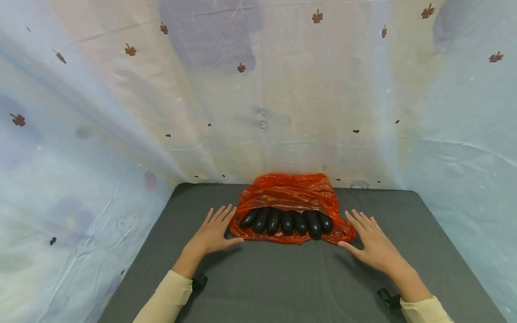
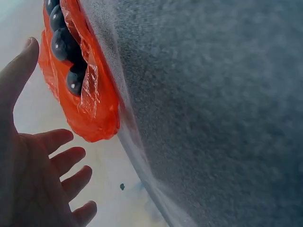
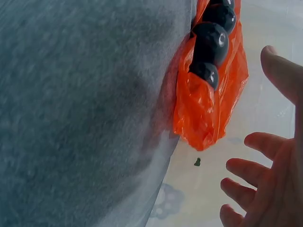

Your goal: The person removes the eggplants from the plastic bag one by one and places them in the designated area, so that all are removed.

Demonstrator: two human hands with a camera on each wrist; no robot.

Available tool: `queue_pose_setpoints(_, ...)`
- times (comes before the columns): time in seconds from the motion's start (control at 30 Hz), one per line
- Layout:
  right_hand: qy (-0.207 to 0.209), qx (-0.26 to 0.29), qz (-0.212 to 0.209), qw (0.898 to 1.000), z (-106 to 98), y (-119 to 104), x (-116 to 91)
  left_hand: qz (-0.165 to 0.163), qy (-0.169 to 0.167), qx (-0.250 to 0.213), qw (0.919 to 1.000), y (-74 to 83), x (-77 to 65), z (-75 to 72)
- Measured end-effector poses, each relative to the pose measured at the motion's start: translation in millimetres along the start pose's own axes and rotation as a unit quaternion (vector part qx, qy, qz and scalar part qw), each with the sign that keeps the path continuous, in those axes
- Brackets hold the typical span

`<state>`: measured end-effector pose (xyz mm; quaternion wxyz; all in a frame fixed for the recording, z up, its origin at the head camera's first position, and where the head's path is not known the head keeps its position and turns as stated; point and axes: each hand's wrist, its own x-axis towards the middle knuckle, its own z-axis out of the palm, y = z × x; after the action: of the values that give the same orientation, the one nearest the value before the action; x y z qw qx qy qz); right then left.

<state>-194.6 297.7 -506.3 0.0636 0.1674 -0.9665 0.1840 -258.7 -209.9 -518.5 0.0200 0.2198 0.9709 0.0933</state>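
An orange-red plastic bag (image 1: 291,190), thin, shiny and creased, lies midway along the far edge of the surface, its back part hiding some of that edge. Its wide mouth faces the near edge and shows seven glossy black eggplants (image 1: 287,222) packed side by side in a row, their rounded ends forward; the film droops over their tops and spreads in a crinkled strip beneath them. The left hand (image 1: 214,233) is beside the bag's left end and the right hand (image 1: 373,244) beside its right end, both with fingers spread, thumbs held well away, and nothing in their grasp. Pale yellow sleeves (image 1: 169,291) and dark wrist bands (image 1: 199,282) show behind them. The surface is a table (image 1: 274,282) with a dark grey cloth-like top and rounded far corners. Pale sheeting (image 1: 291,98) rises behind it and along both sides, with soft purple, yellow and blue patches and small brown leaf shapes (image 1: 317,17). Only the head view shows the full row and both hands together; each wrist view shows one bunched end of the bag, a few eggplant tips with bright highlights, and a gap between fingertips and plastic that the head view leaves unclear.
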Motion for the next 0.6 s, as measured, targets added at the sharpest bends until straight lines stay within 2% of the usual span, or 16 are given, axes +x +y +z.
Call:
queue_pose_setpoints(0.4, 0.013, 0.019, -0.005, 1.000, 8, -14, 7, 0.022, -0.017, -0.010, 0.9996, 4.7, 15.5, 3.5)
queue_pose_setpoints(0.6, 0.044, 0.032, -0.026, 0.998, 14, -21, 11, 0.031, -0.020, -0.008, 0.9993, 5.3, 22.2, 4.6)
